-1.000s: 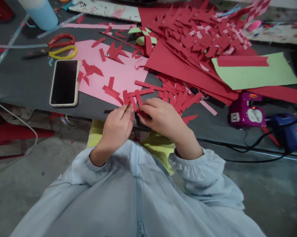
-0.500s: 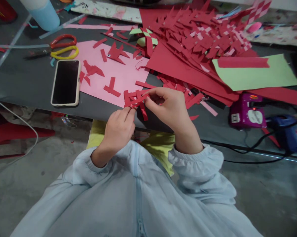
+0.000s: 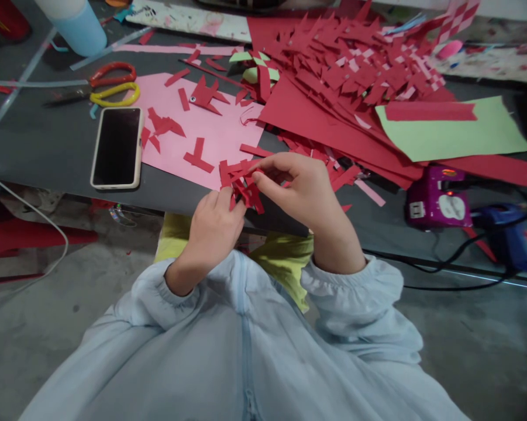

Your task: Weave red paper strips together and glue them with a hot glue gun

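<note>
My left hand [image 3: 214,225] is closed on red paper strips [image 3: 244,190] at the table's front edge. Its fingertips are partly hidden among them. From the other side my right hand [image 3: 296,187] pinches the same red strips between thumb and fingers. Just behind lies a pink paper sheet [image 3: 179,158] with loose red pieces on it. Among these are a folded red paper fish [image 3: 206,95] with a small eye and a T-shaped red piece [image 3: 199,156].
A phone [image 3: 116,147] and scissors [image 3: 114,82] lie at left, near a bottle of blue liquid [image 3: 81,29]. Red woven paper [image 3: 360,64] piles up at the back right. A green sheet [image 3: 460,137], a purple box [image 3: 437,199] and a blue glue gun [image 3: 506,234] are at right.
The red strips between my hands have turned and now show a crossed, bunched shape. My left hand has shifted slightly right; my right hand has barely moved.
</note>
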Demonstrator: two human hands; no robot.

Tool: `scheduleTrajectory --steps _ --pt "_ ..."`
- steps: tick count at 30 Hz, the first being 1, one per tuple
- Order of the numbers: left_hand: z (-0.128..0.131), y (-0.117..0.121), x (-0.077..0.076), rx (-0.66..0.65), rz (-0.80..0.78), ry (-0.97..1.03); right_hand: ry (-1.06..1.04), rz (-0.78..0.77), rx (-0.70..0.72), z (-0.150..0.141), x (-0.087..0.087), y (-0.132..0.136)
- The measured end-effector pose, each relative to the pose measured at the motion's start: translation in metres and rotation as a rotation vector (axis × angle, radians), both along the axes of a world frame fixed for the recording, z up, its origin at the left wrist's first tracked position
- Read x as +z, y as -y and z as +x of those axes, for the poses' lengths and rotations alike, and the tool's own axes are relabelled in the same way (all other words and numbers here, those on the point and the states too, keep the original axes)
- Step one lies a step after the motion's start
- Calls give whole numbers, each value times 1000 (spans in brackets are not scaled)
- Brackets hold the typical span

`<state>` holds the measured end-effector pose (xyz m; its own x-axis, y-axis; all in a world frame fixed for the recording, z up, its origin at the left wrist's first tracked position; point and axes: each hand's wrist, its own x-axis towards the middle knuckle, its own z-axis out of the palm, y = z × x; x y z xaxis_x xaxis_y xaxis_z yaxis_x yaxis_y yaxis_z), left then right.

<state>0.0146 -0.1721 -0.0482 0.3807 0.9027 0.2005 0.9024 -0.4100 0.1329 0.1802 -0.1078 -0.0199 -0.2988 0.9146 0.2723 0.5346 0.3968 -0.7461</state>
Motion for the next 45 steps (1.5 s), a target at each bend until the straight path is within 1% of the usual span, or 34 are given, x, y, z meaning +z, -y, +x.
scheduleTrajectory --steps 3,5,8,12,14,16,18,20,24,29,32,36,39,42,45 --pt "2 -1 2 11 -8 -7 26 -12 28 1 0 1" --pt "2 -1 2 17 15 -19 22 -35 47 3 0 3" --pt "2 -2 1 17 55 -34 -50 -79 56 6 -3 5" --pt "2 -3 -2 15 79 -23 -160 -102 2 11 -9 6" --pt "2 -3 -4 23 92 -15 -167 -88 -28 15 -11 7" --pt "2 -3 -5 28 109 -6 -104 -54 -59 20 -11 9" --pt "2 -3 -6 25 118 -4 10 -15 -92 25 -10 13" --pt "3 -3 -5 23 124 -12 118 6 -97 30 -8 19" --pt "3 -3 -4 25 145 -44 234 15 8 35 -8 32" --pt "3 -4 -4 31 167 -72 361 67 43 31 -13 38" --pt "3 -4 -4 31 162 -72 432 107 83 29 -16 37" --pt "2 -4 -4 26 130 -53 461 149 139 29 -17 33" --pt "2 -4 -4 23 157 -54 498 181 164 30 -17 30" --pt "3 -4 -4 22 194 -53 547 208 217 31 -15 27" --pt "3 -4 -4 25 186 -48 610 255 264 31 -12 24"
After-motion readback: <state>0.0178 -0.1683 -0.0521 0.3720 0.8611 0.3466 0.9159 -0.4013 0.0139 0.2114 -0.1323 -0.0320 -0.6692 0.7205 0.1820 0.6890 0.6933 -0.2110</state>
